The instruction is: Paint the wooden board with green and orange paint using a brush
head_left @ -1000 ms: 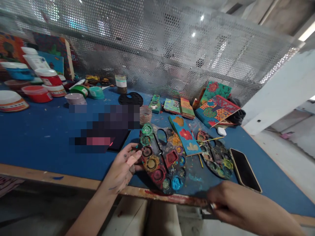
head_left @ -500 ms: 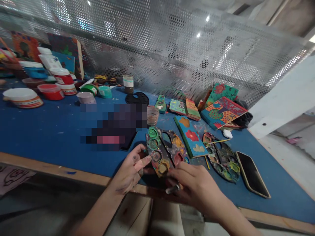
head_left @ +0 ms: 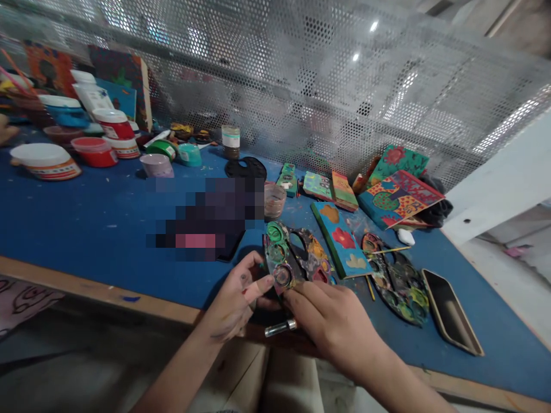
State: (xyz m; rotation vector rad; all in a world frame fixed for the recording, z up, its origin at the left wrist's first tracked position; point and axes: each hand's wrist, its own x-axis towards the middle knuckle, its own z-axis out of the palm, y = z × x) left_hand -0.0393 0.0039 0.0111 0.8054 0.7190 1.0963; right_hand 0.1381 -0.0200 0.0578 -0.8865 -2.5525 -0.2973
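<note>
My left hand (head_left: 241,298) grips the near left edge of a paint-smeared black palette (head_left: 297,246), its thumb on the rim. The palette's round wells hold green, yellow, red and brown paint. My right hand (head_left: 331,315) is closed over the palette's near end and hides the wells there. From under its fingers, toward the left, sticks the silvery metal end of a slim tool (head_left: 280,328); the tool's other end is hidden. Just right of the palette lies a blue painted canvas (head_left: 342,238) with orange, red and cream shapes.
A second palette (head_left: 396,281) with a thin yellow brush (head_left: 391,250) across it and a phone (head_left: 451,312) lie at right. Behind stand a cup of murky water (head_left: 274,202) and small painted canvases (head_left: 398,198). Several paint tubs (head_left: 94,152) crowd the left. Another person's hand (head_left: 6,131) shows far left.
My right hand has moved left over the palette's near end, covering wells that showed before. The tool's metal end now points farther left. My left hand keeps its hold; the view has shifted slightly.
</note>
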